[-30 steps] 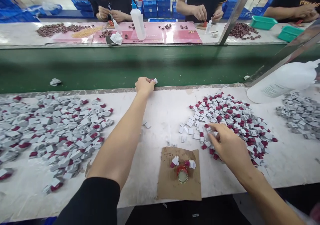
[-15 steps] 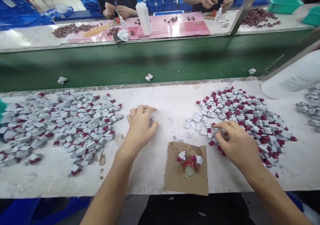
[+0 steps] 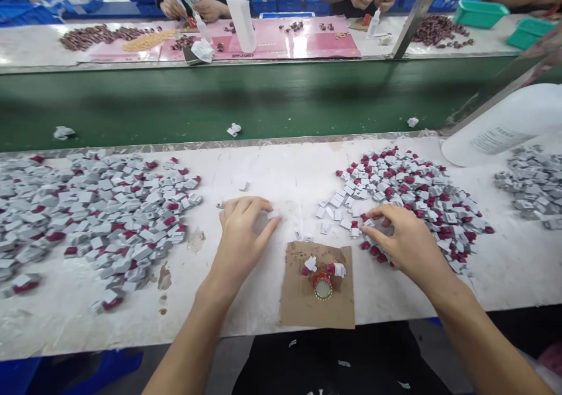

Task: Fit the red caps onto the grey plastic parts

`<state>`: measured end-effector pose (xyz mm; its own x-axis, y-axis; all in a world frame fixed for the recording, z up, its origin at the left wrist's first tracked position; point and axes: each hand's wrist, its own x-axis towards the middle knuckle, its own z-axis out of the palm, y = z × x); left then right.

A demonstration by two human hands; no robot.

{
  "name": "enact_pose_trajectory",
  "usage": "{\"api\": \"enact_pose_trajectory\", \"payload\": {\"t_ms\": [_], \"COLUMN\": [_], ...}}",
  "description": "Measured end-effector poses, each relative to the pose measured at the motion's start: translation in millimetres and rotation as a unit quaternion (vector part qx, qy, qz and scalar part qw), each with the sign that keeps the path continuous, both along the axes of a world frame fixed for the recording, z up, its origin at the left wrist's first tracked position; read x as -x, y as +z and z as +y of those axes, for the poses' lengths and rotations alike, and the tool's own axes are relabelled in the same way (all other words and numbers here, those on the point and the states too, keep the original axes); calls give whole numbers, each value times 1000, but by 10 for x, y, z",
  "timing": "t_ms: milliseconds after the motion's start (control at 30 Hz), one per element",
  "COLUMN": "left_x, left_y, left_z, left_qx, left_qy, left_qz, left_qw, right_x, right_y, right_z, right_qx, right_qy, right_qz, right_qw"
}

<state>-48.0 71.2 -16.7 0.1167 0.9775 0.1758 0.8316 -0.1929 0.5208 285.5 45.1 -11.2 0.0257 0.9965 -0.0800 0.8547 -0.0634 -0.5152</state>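
Observation:
My left hand [image 3: 243, 231] rests on the white table, its thumb and forefinger apart around a small pale piece [image 3: 272, 214]. Beyond its fingers lies another loose grey piece [image 3: 244, 186]. At the near left edge of the right pile of grey and dark-red pieces [image 3: 421, 190], my right hand [image 3: 401, 237] has its thumb and forefinger at a small piece [image 3: 367, 222]. Between the hands lies a cardboard square [image 3: 316, 313] with a red bottle cap [image 3: 322, 287] and two grey-and-red pieces [image 3: 336, 270] on it.
A large pile of grey and dark-red pieces [image 3: 132, 208] covers the left side. A big white bottle [image 3: 500, 126] leans at the right, near a grey pile [image 3: 533, 184]. Past the green divider [image 3: 263, 99], people work with their hands at another table.
The view has shifted, so most things sit further left. My left hand's thumb and forefinger show a pale piece between them, and a loose grey piece beyond that hand is now visible.

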Motion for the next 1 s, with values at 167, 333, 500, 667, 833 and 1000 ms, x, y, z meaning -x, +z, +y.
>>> {"api": "enact_pose_trajectory", "payload": {"t_ms": [167, 333, 500, 667, 833, 1000], "left_x": [-62, -84, -79, -84, -117, -144], "left_y": [56, 0, -11, -58, -90, -115], "left_z": [-144, -233, -279, -284, -329, -364], "left_qx": [-24, 58, 90, 99, 96, 87], "left_qy": [-32, -38, -31, -13, -3, -2], "left_qz": [-23, -52, -69, -79, -84, -96], "left_qw": [999, 996, 993, 992, 992, 992], "right_x": [29, -21, -76, -100, -85, -14], "right_y": [57, 54, 37, 90, 119, 61], "right_z": [28, -18, -17, 7, -41, -67], "right_qx": [20, -27, -47, -3, 13, -9], "right_qy": [2, 29, 87, 147, 109, 54], "right_qz": [11, 87, 44, 22, 9, 4], "right_qw": [1000, 995, 994, 989, 994, 998]}}
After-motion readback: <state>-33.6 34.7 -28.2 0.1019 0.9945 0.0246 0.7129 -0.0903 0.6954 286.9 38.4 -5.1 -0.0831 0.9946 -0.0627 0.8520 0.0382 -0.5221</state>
